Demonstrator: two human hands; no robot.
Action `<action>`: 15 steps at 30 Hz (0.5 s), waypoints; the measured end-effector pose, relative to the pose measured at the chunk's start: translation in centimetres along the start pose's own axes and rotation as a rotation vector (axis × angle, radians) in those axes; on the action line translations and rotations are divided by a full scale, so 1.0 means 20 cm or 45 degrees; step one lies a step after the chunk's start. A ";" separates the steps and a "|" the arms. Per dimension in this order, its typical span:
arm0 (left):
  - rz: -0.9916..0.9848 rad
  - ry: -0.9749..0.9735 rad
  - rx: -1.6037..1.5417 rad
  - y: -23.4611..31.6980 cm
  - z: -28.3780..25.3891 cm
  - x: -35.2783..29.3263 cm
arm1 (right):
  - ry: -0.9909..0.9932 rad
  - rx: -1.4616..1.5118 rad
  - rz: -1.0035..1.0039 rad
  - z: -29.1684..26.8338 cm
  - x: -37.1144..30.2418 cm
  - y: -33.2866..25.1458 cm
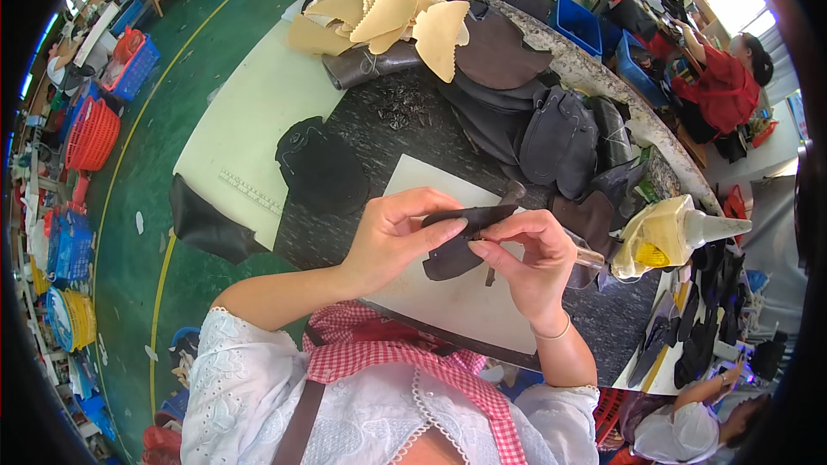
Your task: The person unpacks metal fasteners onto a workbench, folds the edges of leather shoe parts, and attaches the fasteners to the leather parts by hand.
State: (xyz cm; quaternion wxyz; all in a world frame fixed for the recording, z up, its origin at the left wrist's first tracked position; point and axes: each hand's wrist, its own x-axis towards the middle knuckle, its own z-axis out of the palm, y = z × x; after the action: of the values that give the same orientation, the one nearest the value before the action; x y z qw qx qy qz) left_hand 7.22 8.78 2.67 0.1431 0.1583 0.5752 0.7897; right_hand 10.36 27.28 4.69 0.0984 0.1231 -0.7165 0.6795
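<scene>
My left hand pinches the left edge of a black leather piece between thumb and fingers. My right hand closes on the same piece from the right, its thumb and fingertips pressed near the middle. Both hands hold the piece above a white board in front of me. Behind my right hand a hammer lies partly hidden, its handle running to the right. If some small part sits between my right fingertips, it is too small to make out.
Black leather pieces are piled at the back right, near cream zigzag-edged pieces. Small dark metal parts lie mid-table. Another black piece rests left. A yellowish squeeze bottle stands right. A person in red works further off.
</scene>
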 end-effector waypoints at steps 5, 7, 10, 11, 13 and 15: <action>0.071 -0.056 0.069 0.00 0.00 0.00 | -0.021 0.073 0.065 -0.02 0.00 0.00; 0.143 -0.072 0.093 -0.02 -0.01 0.01 | -0.046 0.127 0.079 -0.03 -0.01 0.01; 0.212 -0.065 0.099 -0.04 0.00 0.00 | 0.005 0.246 0.083 -0.02 -0.04 0.04; 0.251 -0.059 0.118 -0.05 0.00 -0.01 | 0.007 0.247 0.082 -0.02 -0.04 0.04; 0.289 -0.054 0.137 -0.05 -0.01 -0.01 | -0.005 0.301 0.128 -0.02 -0.04 0.04; 0.424 -0.183 0.370 -0.05 -0.04 0.01 | -0.072 0.229 0.130 -0.03 -0.03 0.03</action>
State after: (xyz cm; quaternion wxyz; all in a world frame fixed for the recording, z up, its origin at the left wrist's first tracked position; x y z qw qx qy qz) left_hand 6.80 8.46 1.56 0.0270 0.3258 0.6371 0.6980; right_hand 10.65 28.03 3.93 0.0320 0.1139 -0.6605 0.7414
